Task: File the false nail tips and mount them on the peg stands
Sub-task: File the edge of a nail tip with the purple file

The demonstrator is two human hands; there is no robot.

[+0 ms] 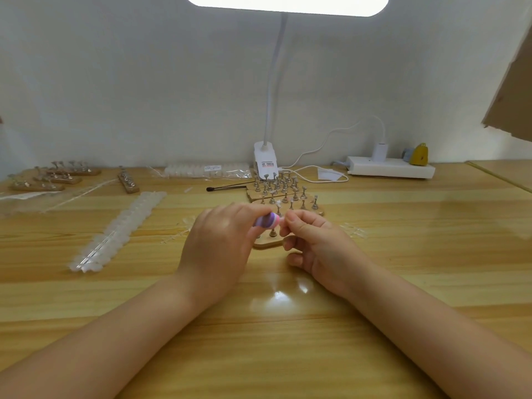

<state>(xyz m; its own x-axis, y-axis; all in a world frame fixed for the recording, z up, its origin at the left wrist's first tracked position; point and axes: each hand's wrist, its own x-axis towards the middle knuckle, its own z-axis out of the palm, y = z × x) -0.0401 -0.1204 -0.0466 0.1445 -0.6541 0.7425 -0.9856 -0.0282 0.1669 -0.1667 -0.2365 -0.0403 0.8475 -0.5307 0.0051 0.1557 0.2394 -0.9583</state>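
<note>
False nail tip, too small to resolve, is pinched in the right hand (313, 240) against a striped nail file (266, 220) gripped by the left hand (221, 249), above a peg stand (266, 243) on the tabletop (403, 254).

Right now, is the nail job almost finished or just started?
Looks early. One clear tip seems to sit on a peg of the near peg stand. The left hand holds a striped file against something tiny pinched by the right hand. Most pegs look bare, and a long strip of tips waits.
</note>
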